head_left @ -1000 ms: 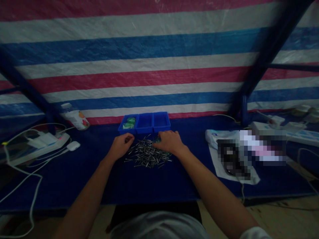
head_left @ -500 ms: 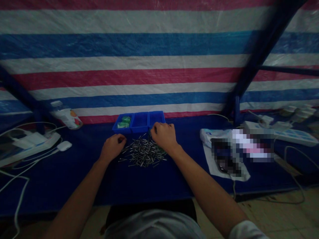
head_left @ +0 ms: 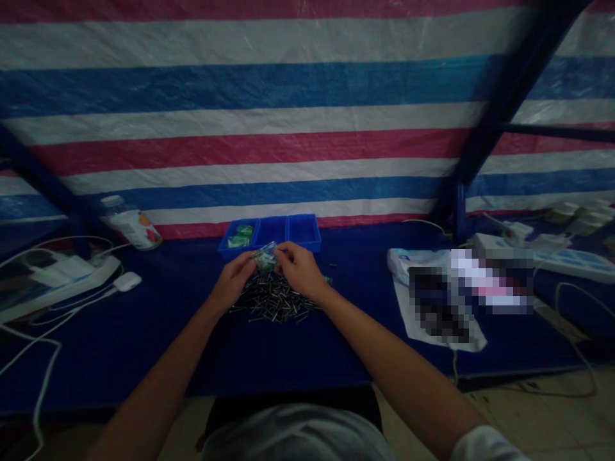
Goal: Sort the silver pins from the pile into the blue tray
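Note:
A small clear plastic bag (head_left: 266,257) with a greenish tint is stretched between my two hands. My left hand (head_left: 235,276) pinches its left side, and my right hand (head_left: 298,266) grips its right side. Below the bag, a heap of metal nails (head_left: 278,304) lies on the blue table, partly covered by my hands. Just behind stands a blue tray (head_left: 303,244) with three compartments. Its left compartment holds green-marked plastic packets (head_left: 241,237); in the other two I see only blue plastic.
At the left are a power strip (head_left: 108,272) with white cables and a leaning plastic bottle (head_left: 137,229). To the right lie a plastic packet (head_left: 401,264), a blurred-out item on white paper (head_left: 401,307) and another power strip (head_left: 576,261). A striped sheet hangs behind.
Both hands have come together above the nails, and the small plastic bag now shows between them. My right hand has moved left and my left hand right.

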The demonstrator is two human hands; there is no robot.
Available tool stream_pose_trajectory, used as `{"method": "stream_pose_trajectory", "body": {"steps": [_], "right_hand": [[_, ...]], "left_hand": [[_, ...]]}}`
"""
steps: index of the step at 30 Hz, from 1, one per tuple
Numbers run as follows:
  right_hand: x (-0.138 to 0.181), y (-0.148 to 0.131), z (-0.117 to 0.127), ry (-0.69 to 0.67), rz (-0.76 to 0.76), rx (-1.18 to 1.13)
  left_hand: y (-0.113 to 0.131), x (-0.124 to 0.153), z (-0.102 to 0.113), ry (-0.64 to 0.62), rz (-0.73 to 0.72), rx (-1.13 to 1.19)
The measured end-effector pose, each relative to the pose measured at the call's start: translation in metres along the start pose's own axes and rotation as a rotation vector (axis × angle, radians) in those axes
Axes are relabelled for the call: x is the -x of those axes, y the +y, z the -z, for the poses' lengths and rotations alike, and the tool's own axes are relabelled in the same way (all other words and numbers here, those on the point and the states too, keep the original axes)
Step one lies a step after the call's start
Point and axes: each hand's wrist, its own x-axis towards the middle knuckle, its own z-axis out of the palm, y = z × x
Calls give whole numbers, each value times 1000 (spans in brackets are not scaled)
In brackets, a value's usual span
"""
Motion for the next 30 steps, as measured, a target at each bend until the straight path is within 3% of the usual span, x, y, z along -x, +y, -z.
{"method": "stream_pose_trajectory", "body": {"steps": [4,11,25,30], "right_hand": [[2,2,-11,-102,-20,-112],[5,1,-9,-177,61,-4],[3,-3,-7,-91,-33,-128],[-3,-2,-10,-101,-83,-258]], "left_hand": [[-1,1,0,-17,88,52],[-3,3,8,-28,105,37],[-6,1,17,44,108,109],[-9,1,19,12,128,276]]}}
